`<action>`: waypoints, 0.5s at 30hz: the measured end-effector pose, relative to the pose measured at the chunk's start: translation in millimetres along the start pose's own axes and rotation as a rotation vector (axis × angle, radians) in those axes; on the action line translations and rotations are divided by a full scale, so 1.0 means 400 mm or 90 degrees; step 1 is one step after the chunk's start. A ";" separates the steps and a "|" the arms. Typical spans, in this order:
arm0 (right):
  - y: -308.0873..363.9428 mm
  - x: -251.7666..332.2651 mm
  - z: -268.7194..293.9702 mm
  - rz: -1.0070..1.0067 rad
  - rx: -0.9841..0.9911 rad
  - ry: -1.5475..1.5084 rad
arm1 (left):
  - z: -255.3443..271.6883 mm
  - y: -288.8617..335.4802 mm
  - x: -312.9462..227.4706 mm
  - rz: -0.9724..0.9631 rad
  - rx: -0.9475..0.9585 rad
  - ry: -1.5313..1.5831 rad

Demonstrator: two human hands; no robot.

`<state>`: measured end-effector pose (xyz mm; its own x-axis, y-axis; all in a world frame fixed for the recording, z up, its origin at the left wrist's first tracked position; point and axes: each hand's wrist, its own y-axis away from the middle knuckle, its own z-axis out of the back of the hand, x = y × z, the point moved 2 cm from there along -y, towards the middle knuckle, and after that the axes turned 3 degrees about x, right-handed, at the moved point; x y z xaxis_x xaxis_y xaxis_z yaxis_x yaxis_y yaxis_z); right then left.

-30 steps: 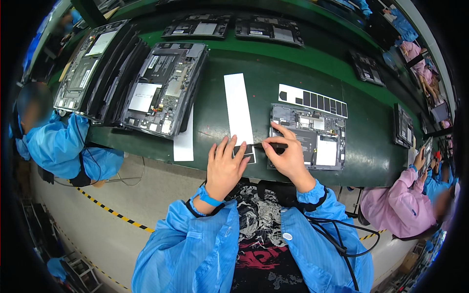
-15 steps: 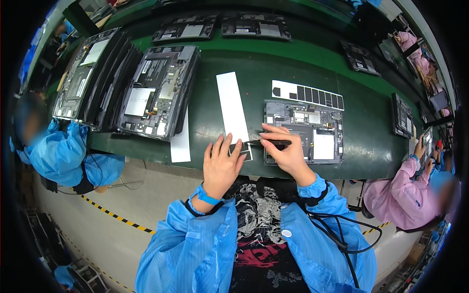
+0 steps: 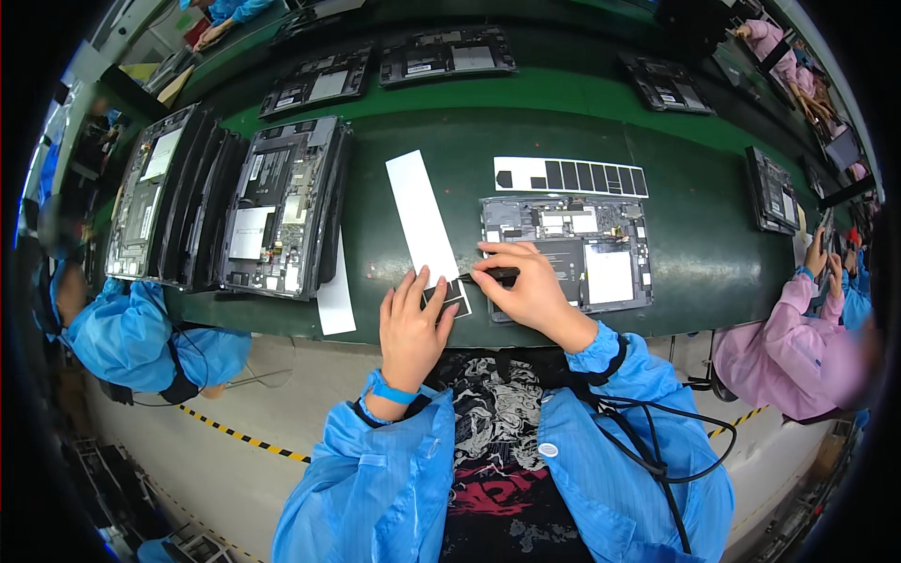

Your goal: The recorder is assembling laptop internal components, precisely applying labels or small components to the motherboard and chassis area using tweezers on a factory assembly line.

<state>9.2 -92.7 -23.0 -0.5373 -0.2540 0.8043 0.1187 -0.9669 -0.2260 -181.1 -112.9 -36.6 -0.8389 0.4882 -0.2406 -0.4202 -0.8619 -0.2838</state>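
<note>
A long white strip (image 3: 418, 211) lies at a slant on the bench, with black adhesive pieces (image 3: 457, 298) at its near end. My left hand (image 3: 411, 328) rests flat over that end, fingers stretched out, pressing it down. In my right hand (image 3: 535, 296) is a pair of black tweezers (image 3: 502, 274), pinched between thumb and fingers. Their tip meets the strip's right edge, close to my left fingertips. Just right of the strip is an opened tablet (image 3: 561, 258) with its battery and boards exposed; my right hand covers its lower left part.
Behind the tablet lies a white sheet (image 3: 571, 175) with several black pieces. Stacks of opened tablets (image 3: 282, 202) stand at left, beside another white strip (image 3: 335, 298). More tablets (image 3: 449, 54) lie along the far side. Co-workers sit at both sides; a black cable hangs by my right arm.
My view has shifted slightly, so the bench things sit differently in the picture. More of the black pieces shows beside my left fingers. Both hands stay at the strip's near end.
</note>
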 end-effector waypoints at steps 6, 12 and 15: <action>0.003 0.006 -0.013 0.023 0.007 0.043 | 0.004 0.003 0.000 0.015 0.001 0.010; -0.002 0.007 -0.015 0.014 0.040 0.038 | 0.000 0.008 0.007 0.019 -0.012 0.010; -0.007 0.008 -0.010 0.008 0.056 0.002 | -0.003 0.007 0.009 0.015 -0.018 0.013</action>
<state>3.7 -90.6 -21.8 -0.5375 -0.2663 0.8001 0.1983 -0.9621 -0.1871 -184.9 -113.3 -39.5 -0.8411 0.4709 -0.2662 -0.3900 -0.8689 -0.3046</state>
